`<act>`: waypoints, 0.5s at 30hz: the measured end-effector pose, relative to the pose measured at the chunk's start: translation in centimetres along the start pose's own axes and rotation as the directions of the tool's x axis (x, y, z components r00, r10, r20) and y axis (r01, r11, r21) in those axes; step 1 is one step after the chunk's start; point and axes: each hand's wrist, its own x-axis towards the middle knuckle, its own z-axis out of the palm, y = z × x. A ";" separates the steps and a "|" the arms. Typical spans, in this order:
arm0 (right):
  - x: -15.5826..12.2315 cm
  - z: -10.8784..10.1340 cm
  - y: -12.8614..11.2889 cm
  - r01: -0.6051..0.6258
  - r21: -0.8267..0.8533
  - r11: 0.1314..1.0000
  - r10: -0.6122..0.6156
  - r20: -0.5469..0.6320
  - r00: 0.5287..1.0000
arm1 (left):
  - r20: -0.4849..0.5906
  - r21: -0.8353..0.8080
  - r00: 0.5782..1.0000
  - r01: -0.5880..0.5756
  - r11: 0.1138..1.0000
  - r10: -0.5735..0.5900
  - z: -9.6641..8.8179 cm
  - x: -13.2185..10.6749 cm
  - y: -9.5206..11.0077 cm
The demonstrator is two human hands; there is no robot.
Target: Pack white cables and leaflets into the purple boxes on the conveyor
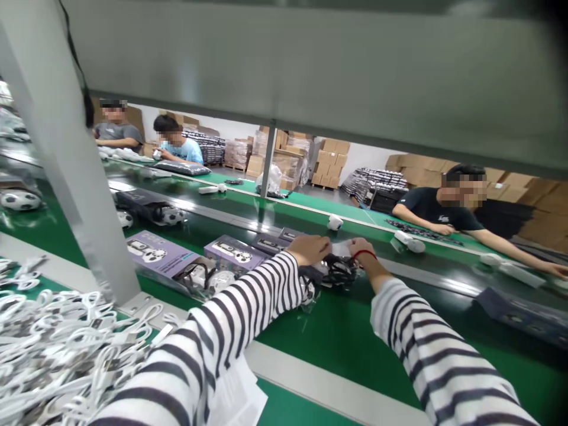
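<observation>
My left hand (pixel 313 249) reaches out over the belt with its fingers bent against one edge of a pale, thin sheet (pixel 341 248). Closed on the sheet's other side is my right hand (pixel 361 247), with a red string at the wrist. Whether the sheet is paper or plastic I cannot tell. Just below both hands lies a clear bag of black cables (pixel 341 272). A football-patterned ball (pixel 309 291) in clear wrap sits under my left wrist. Purple printed boxes (pixel 233 251) stand left of my left hand, partly hidden by the striped sleeve.
White cables (pixel 71 355) are heaped at the lower left, beside a grey post (pixel 75 160). White sheets (pixel 237 393) lie under my left arm. A low grey panel (pixel 310 65) hangs overhead. Across the green belt (pixel 306 343), several people sit; white devices (pixel 408 241) lie there.
</observation>
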 end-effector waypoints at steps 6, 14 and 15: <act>-3.5 -0.1 -3.1 -0.017 -0.092 0.996 0.014 -0.029 0.999 | 0.253 0.049 0.963 -0.106 0.993 0.090 -1.3 -0.8 1.2; -18.5 -8.7 -1.1 0.442 -0.031 0.896 -0.406 0.345 0.846 | 0.258 -0.071 0.937 -0.223 0.972 0.234 -0.5 0.9 4.5; -21.9 -8.6 -1.0 0.507 0.032 0.862 -0.469 0.432 0.770 | 0.243 -0.079 0.950 -0.182 0.980 0.196 -0.4 1.5 5.0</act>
